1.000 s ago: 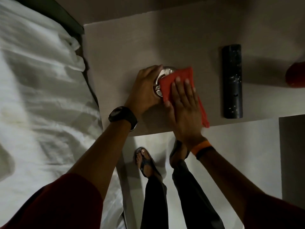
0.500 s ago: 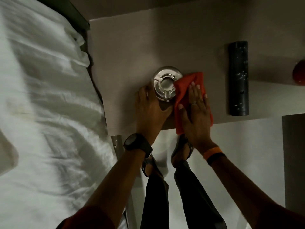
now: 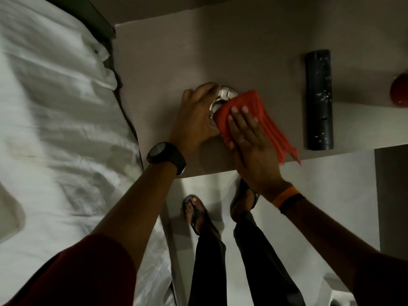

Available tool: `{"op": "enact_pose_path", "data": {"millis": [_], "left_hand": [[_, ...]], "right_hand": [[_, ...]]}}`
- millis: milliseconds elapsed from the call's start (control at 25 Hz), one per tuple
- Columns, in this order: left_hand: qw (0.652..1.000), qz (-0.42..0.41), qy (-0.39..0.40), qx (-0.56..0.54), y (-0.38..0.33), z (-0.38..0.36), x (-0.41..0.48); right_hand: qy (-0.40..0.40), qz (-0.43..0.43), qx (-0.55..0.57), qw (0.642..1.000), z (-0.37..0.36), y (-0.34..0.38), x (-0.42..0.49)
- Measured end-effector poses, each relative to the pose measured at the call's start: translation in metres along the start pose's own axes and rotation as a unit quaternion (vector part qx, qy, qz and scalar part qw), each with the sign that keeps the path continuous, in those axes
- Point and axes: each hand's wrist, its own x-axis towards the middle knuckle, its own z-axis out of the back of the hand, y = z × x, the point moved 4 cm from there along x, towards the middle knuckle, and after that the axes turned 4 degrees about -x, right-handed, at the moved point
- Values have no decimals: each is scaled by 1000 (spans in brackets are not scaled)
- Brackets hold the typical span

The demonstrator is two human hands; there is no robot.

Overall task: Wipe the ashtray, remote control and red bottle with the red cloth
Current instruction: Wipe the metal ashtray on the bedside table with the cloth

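A shiny metal ashtray (image 3: 225, 95) sits near the middle of the grey-brown table (image 3: 165, 58). My left hand (image 3: 196, 115) wraps around its left side and holds it steady. My right hand (image 3: 249, 138) presses the red cloth (image 3: 260, 115) flat over the ashtray's right half, so most of the ashtray is hidden. A black remote control (image 3: 319, 99) lies lengthwise to the right. The red bottle (image 3: 399, 92) shows only partly at the right edge.
A bed with rumpled white sheets (image 3: 55, 129) runs along the table's left side. The table's front edge (image 3: 209, 173) is just below my hands, with my sandalled feet (image 3: 196, 213) on the pale floor beneath.
Half a second ago the ashtray lay uncovered with both hands below it. Now my left hand has slid up around it and my right hand has pushed the cloth back over it.
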Motion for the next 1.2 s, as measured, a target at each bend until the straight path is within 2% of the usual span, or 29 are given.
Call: {"op": "enact_pose_path", "data": {"millis": [120, 240, 400, 480, 560, 600, 680, 840, 1000, 1120, 1200], "left_hand": [[1000, 8, 3, 6, -3, -7, -8], [999, 12, -30, 5, -6, -10, -10], [998, 33, -42, 18, -11, -10, -14], [996, 64, -56, 21, -18, -16, -24], [993, 72, -77, 50, -23, -20, -38], [992, 66, -86, 64, -22, -20, -45], [993, 45, -97, 51, -21, -13, -50], [1000, 18, -3, -6, -25, -14, -18], [1000, 12, -19, -16, -21, -15, -11], [999, 18, -17, -30, -20, -17, -14], [999, 22, -16, -34, -21, -19, -15]], "right_hand": [[-11, -24, 15, 1000, 0, -2, 17], [-20, -59, 29, 998, 6, -8, 61], [1, -40, 4, 999, 3, 7, -4], [6, -77, 66, 995, 6, 7, -6], [-10, -137, 137, 981, 16, -2, 31], [-3, -141, 155, 978, 22, -8, 49], [16, -94, 145, 985, 31, -18, 69], [42, -29, 91, 995, 29, -27, 68], [-7, -91, 100, 991, 16, -19, 23], [-15, -76, 53, 996, 4, -9, -31], [-25, -76, 53, 995, 5, -13, -17]]}}
